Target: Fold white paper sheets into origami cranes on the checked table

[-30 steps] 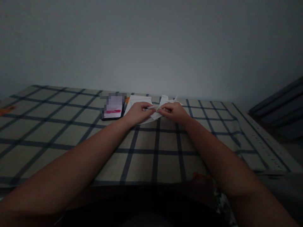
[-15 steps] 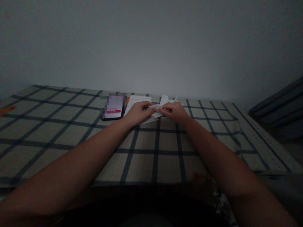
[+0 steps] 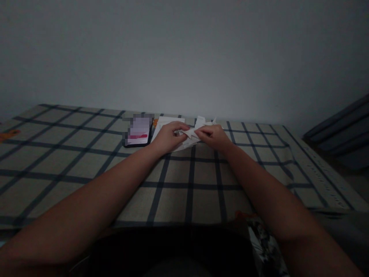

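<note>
Both hands meet over a small piece of folded white paper (image 3: pixel 190 132). My left hand (image 3: pixel 170 135) pinches its left side between thumb and fingers. On the other side, my right hand (image 3: pixel 212 135) is closed on the paper's right end, fingers curled. Beneath and behind the left hand lie flat white paper sheets (image 3: pixel 173 120). More white paper pieces (image 3: pixel 201 121), some with pointed tips, rest just behind the hands. The folds between the fingers are partly hidden and dim.
A phone (image 3: pixel 138 132) with a lit screen, partly pixelated, lies left of the sheets. The checked tablecloth (image 3: pixel 175 196) covers the table, which meets a plain wall (image 3: pixel 184 57) at the back. Dark striped fabric (image 3: pixel 343 134) is at the far right.
My fingers have shifted slightly apart, and more of the folded paper shows between them. The right hand has curled more closely. The phone and the sheets have stayed in place.
</note>
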`<state>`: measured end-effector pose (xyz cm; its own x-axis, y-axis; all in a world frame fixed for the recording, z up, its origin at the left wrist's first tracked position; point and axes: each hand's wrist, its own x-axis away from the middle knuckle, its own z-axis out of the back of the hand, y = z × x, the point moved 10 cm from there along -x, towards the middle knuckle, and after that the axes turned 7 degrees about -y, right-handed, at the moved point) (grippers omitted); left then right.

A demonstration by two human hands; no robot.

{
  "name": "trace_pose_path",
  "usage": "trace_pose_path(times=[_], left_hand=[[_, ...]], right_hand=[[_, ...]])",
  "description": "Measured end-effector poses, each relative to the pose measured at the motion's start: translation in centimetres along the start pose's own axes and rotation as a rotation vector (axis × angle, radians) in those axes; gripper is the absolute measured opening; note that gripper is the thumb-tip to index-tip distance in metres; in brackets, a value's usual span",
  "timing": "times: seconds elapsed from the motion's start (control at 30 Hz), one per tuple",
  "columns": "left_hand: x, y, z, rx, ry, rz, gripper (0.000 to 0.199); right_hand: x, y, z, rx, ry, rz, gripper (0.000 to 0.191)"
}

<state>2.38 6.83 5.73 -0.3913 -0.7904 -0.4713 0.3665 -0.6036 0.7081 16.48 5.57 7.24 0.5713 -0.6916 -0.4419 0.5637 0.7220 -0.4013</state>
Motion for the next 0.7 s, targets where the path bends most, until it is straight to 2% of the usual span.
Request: trace_pose_path(times=[0.17,0.23,0.3,0.4,0.5,0.6,0.7], left_hand=[[-0.1,0.4,0.1,-0.034,-0.015,-0.014,0.021],[-0.2,0.1,0.3,-0.038,0.003,-0.003,0.03],[-0.3,-0.5,0.4,0.07,0.03,0.017,0.045],[0.1,-3.0,-0.3,0.262,0.041,0.248,0.068],[0.9,-4.4,-0.9,0.403,0.081,0.448,0.067],[1.3,-4.4,-1.9,0.528,0.044,0.522,0.063],[1.3,-3.9,-2.4,0.688,0.068,0.52,0.063]], right_hand=[[0.0,-0.8,-0.1,0.05,0.011,0.06,0.028],[-0.1,-1.4,0.0,0.079,0.031,0.107,0.024],[-0.1,-2.0,0.1,0.085,0.046,0.148,0.022],[-0.2,-2.0,0.1,0.054,0.051,0.157,0.021],[-0.2,-1.9,0.1,0.032,0.059,0.147,0.02],[-0.2,-2.2,0.0,0.032,0.071,0.168,0.019],[-0.3,-2.6,-0.3,0.058,0.05,0.179,0.02]])
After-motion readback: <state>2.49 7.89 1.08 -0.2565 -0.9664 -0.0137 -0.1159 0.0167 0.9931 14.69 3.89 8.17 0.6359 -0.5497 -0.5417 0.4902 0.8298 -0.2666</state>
